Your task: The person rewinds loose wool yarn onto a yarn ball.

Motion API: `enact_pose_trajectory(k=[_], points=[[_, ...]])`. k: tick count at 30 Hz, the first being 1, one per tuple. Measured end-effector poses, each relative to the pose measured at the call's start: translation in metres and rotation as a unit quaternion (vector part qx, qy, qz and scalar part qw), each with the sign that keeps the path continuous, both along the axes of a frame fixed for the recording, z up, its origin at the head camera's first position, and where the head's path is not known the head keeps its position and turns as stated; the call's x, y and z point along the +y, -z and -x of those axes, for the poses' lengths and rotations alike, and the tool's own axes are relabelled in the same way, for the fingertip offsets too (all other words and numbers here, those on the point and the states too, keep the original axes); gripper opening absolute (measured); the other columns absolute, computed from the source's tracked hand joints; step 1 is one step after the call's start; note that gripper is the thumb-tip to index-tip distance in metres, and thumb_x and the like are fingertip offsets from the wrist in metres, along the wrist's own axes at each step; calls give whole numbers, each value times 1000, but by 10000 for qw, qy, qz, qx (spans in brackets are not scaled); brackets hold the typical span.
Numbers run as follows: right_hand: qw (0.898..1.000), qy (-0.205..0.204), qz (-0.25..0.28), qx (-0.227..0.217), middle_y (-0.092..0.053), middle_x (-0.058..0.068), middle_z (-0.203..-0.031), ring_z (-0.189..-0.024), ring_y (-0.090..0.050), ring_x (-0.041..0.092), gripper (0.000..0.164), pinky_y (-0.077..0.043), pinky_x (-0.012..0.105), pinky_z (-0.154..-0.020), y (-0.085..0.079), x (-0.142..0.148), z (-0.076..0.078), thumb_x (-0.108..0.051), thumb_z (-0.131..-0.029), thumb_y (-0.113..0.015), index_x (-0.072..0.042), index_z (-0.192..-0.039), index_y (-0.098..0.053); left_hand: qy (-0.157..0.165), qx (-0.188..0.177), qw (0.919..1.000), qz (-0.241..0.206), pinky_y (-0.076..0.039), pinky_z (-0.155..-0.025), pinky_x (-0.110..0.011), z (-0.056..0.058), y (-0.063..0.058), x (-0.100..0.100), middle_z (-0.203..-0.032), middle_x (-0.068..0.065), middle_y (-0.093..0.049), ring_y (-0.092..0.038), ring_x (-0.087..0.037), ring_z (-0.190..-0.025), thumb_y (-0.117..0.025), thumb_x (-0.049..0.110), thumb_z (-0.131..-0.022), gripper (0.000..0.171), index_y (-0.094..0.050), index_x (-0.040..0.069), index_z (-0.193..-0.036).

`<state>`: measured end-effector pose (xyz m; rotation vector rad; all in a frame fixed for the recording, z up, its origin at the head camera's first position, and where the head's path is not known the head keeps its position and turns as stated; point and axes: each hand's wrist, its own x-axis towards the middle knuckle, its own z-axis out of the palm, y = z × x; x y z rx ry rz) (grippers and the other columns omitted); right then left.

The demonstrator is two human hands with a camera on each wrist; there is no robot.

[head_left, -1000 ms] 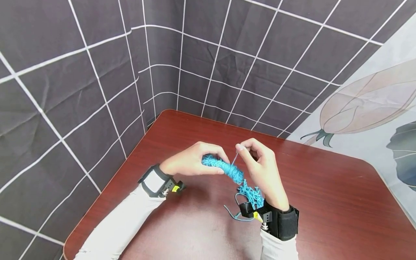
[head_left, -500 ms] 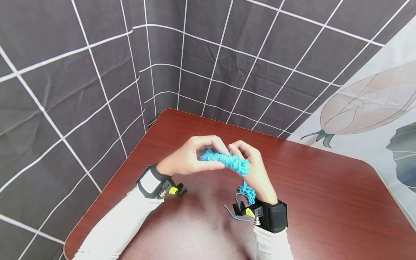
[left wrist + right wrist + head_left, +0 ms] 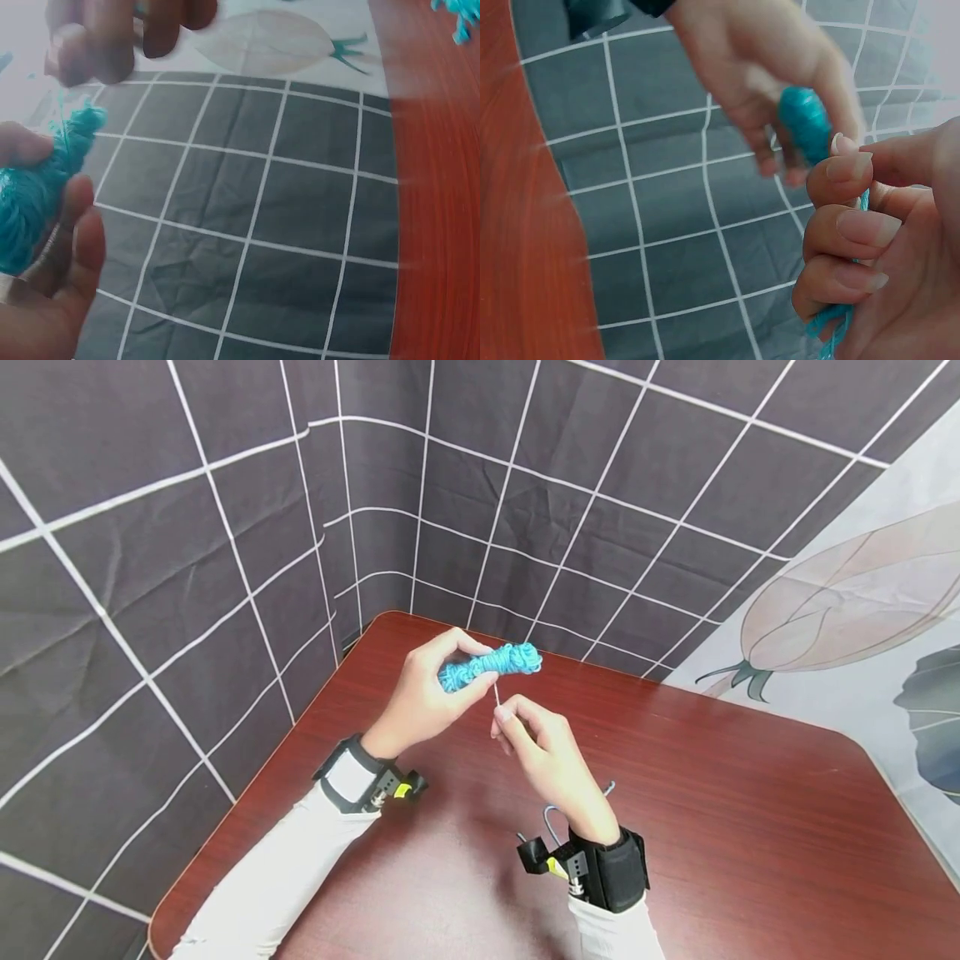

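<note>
My left hand [image 3: 420, 697] holds a thick hank of turquoise cord [image 3: 516, 660] above the table, thumb on the near side and fingers on the far side. Turns of cord wrap the hank's middle, and looped ends show at its right. A single strand [image 3: 497, 693] runs down from it to my right hand [image 3: 551, 756], which pinches it between thumb and forefinger. In the right wrist view the other fingers [image 3: 855, 229] curl over the strand, and more cord [image 3: 832, 330] comes out below them. Part of the hank is hidden in my left palm.
Loose turquoise cord [image 3: 553, 824] lies on the red-brown table [image 3: 750, 810], mostly hidden behind my right forearm; a tangle of it [image 3: 459, 13] shows in the left wrist view. A dark cloth with white grid lines [image 3: 480, 485] hangs behind the table, with a flower-print cloth [image 3: 832, 602] at right.
My right hand has carried the strand from above the hank, round behind it, to below its near side. My left hand has lifted the hank away and tilted its right end up.
</note>
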<state>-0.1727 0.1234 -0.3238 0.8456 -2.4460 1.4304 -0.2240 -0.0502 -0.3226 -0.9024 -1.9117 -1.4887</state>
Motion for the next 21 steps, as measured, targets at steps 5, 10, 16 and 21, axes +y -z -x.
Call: enact_pose_trajectory(k=[5, 10, 16, 21], points=[[9996, 208, 36, 194, -46, 5, -61, -54, -41, 13, 22, -36, 27, -48, -7, 5, -6, -20, -96, -48, -9, -79, -57, 59, 45, 9966, 817, -51, -67, -30, 8, 10, 0, -90, 2, -64, -54, -5, -79, -69, 17, -78, 19, -64, 11, -95], [9974, 555, 238, 382, -47, 5, -62, -51, -41, 13, 18, -36, 27, -46, -16, 18, -9, -17, -95, -51, -6, -83, -58, 658, 57, 9818, 1783, -49, -69, -26, 7, 14, 3, -88, 8, -62, -52, -2, -78, -68, 20, -80, 15, -64, 16, -94], [9944, 899, 400, 373, -49, 9, -65, -55, -44, 15, 17, -37, 25, -48, -24, 33, -11, -15, -93, -53, -1, -87, -59, 1884, -90, 9548, 2298, -47, -64, -27, -8, 2, 4, -85, 4, -63, -51, -6, -72, -70, 15, -79, 16, -65, 12, -93], [9936, 941, 463, 417, -44, 7, -65, -54, -40, 14, 16, -35, 27, -49, -18, 41, -4, -17, -93, -54, -3, -86, -58, 2943, -534, 9329, 2007, -47, -63, -27, -27, -18, 2, -83, -2, -64, -52, -12, -69, -70, 7, -78, 16, -65, 6, -92]])
